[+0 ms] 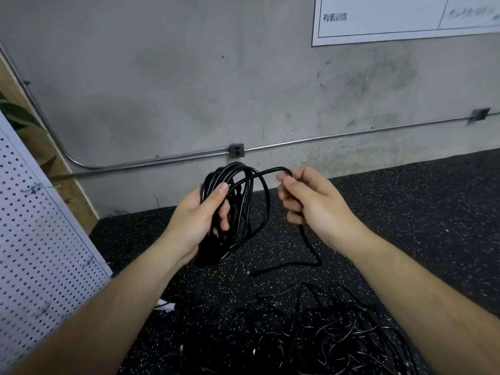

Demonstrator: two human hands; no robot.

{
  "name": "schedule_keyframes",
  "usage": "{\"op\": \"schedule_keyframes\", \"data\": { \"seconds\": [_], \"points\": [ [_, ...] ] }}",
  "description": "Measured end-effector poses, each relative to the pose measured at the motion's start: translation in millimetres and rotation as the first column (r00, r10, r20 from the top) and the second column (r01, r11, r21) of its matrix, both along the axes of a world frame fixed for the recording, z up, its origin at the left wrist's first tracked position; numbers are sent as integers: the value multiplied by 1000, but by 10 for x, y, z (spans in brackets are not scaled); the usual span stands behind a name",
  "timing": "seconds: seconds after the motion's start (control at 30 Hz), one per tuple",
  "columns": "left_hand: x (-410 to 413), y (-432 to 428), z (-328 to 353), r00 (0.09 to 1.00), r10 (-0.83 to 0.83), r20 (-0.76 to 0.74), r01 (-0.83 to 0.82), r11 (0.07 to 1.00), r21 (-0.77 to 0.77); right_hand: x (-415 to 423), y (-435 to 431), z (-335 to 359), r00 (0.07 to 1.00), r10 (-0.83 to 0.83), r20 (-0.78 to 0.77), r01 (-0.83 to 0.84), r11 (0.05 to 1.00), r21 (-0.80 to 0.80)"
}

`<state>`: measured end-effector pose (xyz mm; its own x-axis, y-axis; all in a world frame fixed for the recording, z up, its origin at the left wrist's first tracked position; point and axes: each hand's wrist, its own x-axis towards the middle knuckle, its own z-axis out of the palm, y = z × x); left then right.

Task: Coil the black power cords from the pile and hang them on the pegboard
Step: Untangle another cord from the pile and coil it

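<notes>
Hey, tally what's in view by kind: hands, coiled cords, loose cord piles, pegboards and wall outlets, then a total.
Hands: 2, the left hand and the right hand
Coiled cord: 1, held in both hands
Loose cord pile: 1
Pegboard: 1
Wall outlet: 1
Total: 6

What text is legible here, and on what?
"有氧训练": printed in the left cell of the white wall chart, upper right.
Marks in the right cell of that chart: too blurred to read.
Black cord, wall outlet, pegboard: no print can be made out.
</notes>
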<state>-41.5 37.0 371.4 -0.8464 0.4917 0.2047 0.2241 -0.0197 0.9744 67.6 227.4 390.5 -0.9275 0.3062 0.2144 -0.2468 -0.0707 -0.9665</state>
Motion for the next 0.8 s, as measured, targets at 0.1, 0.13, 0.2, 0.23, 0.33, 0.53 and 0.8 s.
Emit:
{"op": "schedule_keyframes", "data": {
  "seconds": [0.1,0.13,0.2,0.23,0.33,0.53,0.8],
  "points": [
    [39,20,-8,998,-53,-46,55,998,35,-88,17,-66,984,-167,-57,176,944,280],
    [54,24,-14,995,-69,-67,72,997,39,-118,17,-88,976,-202,-76,215,924,317],
    [86,27,-39,992,-82,-98,84,996,13,-164,0,-114,970,-228,-88,244,907,344],
    [103,31,-58,991,-85,-107,84,996,-7,-173,-25,-110,973,-212,-93,232,901,367],
    [156,64,-95,991,-74,-109,76,997,9,-199,-100,-113,968,-207,-140,249,827,504],
    [132,98,33,999,3,38,-14,960,280,-235,-43,-428,970,-225,94,122,783,610],
    [-86,19,81,987,68,143,-123,895,429,-222,-65,-1021,860,103,499,-138,990,32]
  ]
}}
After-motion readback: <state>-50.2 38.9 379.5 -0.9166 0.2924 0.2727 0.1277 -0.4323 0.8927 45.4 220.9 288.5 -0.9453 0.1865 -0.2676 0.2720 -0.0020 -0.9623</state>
